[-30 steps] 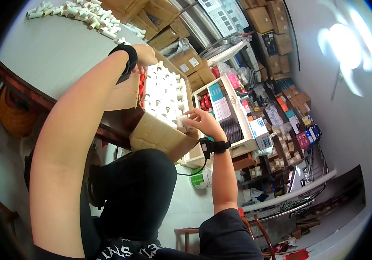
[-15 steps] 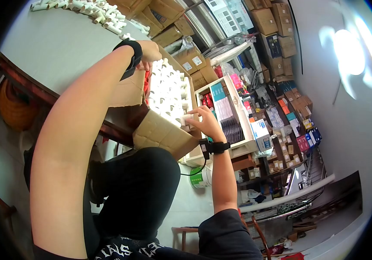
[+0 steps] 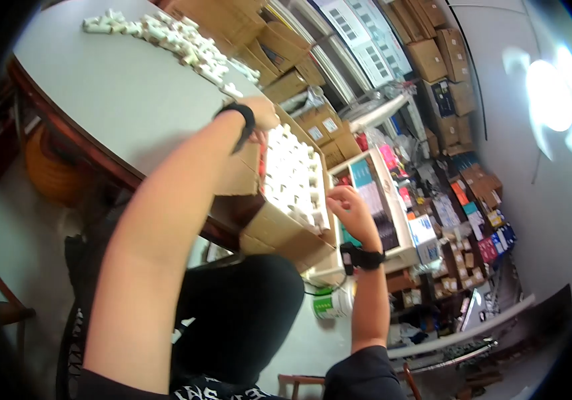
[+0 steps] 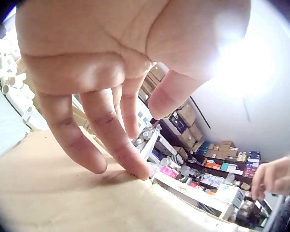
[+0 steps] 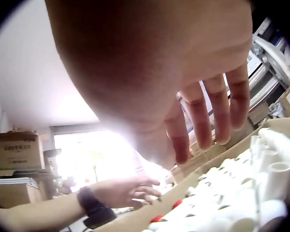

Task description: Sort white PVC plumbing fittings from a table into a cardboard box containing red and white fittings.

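Note:
A cardboard box [image 3: 284, 235] stands filled with rows of white plastic pipe fittings [image 3: 292, 170], with some red showing along its left side. My left hand [image 3: 260, 115] is at the box's far left corner. In the left wrist view that hand [image 4: 101, 92] has loosely bent fingers, their fingertips [image 4: 140, 170] at the edge of a cardboard flap [image 4: 87, 198]. Just outside the box's right edge hangs my right hand [image 3: 354, 215]. The right wrist view shows its fingers [image 5: 199, 121] loosely bent and holding nothing, above the fittings [image 5: 232, 193].
More white fittings [image 3: 179, 43] lie heaped across the grey round-edged table [image 3: 109, 87]. Right of the box is a wooden crate [image 3: 402, 230] with packaged goods. A white and green bucket [image 3: 329, 303] stands on the floor. Cardboard boxes [image 3: 329, 130] are stacked behind.
My right hand has come away from a fitting at the box's near right corner and moved off to the right. The left hand stays by the far left corner. The head view has shifted.

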`<state>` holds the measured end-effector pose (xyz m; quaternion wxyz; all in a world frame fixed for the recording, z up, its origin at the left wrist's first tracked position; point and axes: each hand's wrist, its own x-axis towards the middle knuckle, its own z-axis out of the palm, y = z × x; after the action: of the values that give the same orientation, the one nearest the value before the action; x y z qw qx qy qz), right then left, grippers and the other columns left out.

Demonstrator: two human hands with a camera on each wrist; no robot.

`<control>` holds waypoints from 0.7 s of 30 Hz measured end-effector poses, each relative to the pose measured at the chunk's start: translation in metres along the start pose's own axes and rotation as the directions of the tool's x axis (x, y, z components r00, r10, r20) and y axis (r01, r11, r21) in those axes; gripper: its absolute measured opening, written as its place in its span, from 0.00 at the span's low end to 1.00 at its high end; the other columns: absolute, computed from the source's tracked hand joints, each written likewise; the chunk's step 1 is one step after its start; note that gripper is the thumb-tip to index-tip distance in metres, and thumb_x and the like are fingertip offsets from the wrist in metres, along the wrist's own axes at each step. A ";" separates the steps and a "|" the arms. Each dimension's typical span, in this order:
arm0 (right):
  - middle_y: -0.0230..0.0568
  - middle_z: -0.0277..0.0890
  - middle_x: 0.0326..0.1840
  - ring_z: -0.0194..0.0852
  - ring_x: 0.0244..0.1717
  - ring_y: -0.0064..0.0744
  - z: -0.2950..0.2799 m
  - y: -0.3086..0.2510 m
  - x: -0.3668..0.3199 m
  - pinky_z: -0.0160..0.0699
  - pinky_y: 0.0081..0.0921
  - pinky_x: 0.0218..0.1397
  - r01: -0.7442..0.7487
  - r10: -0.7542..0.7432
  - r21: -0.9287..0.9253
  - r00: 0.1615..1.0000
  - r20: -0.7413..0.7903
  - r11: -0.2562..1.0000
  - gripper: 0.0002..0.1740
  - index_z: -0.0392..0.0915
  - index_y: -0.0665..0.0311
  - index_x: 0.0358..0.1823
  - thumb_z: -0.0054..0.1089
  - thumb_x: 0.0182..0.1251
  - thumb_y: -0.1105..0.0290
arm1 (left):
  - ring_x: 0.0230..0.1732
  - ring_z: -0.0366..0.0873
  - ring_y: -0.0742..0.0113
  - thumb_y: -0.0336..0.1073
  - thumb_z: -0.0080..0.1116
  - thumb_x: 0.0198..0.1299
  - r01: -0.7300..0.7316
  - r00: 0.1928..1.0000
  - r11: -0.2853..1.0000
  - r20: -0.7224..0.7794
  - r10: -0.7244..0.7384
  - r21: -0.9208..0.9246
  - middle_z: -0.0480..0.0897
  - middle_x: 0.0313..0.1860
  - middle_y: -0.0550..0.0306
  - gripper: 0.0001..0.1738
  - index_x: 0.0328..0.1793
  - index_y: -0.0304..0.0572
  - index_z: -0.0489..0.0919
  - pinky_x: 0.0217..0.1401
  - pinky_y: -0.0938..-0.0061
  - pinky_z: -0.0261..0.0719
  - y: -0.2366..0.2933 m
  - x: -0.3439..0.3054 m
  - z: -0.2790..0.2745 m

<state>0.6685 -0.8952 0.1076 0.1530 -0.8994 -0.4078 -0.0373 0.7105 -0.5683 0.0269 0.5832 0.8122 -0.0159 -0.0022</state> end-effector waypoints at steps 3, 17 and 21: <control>0.34 0.76 0.26 0.74 0.33 0.20 0.001 -0.051 0.005 0.72 0.19 0.39 0.039 -0.006 0.277 0.993 -0.118 0.960 0.09 0.77 0.69 0.34 0.56 0.65 0.69 | 0.33 0.85 0.64 0.40 0.45 0.62 0.003 1.000 1.000 -0.014 -0.002 0.026 0.82 0.35 0.52 0.15 0.46 0.37 0.75 0.29 0.74 0.81 -0.004 0.000 0.000; 0.31 0.72 0.27 0.73 0.32 0.19 0.028 -0.216 0.139 0.69 0.16 0.35 0.436 -0.430 0.616 0.886 -0.170 0.656 0.11 0.74 0.66 0.42 0.43 0.70 0.68 | 0.28 0.82 0.64 0.42 0.44 0.63 -0.051 0.986 0.894 -0.166 -0.026 -0.445 0.83 0.36 0.53 0.15 0.47 0.42 0.75 0.30 0.70 0.78 -0.014 -0.040 -0.016; 0.29 0.72 0.23 0.74 0.30 0.20 0.042 -0.221 0.181 0.67 0.16 0.32 0.273 -0.272 0.807 0.951 -0.145 0.524 0.16 0.75 0.65 0.41 0.43 0.72 0.60 | 0.26 0.82 0.64 0.44 0.40 0.64 -0.099 0.947 0.835 -0.308 -0.087 -0.541 0.83 0.35 0.51 0.18 0.43 0.38 0.76 0.27 0.71 0.78 -0.032 -0.043 -0.035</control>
<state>0.6219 -0.6150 0.1565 0.5436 -0.6506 -0.5137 0.1318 0.6695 -0.5236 0.0070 0.7862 0.5998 0.0775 0.1270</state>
